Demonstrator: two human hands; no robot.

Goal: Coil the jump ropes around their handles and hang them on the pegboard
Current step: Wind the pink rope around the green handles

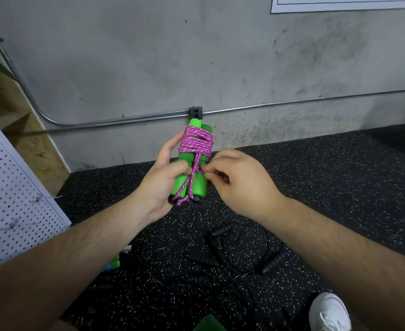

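Two green foam handles (199, 185) are held side by side, upright, in front of me. A pink braided rope (196, 142) is wound several times around their upper half, with two strands running down the front. My left hand (161, 180) grips the handles from the left. My right hand (239, 180) pinches the rope's strand against the handles at mid-height. A white pegboard (13, 199) leans at the left edge. Black jump ropes (223, 254) with ribbed black handles lie tangled on the floor below my hands.
The floor is black speckled rubber (316, 175). A grey concrete wall (196, 56) with a metal conduit and an outlet box (195, 112) stands ahead. Another green handle (114, 260) lies by the pegboard's foot. A white shoe (328, 311) shows at bottom right.
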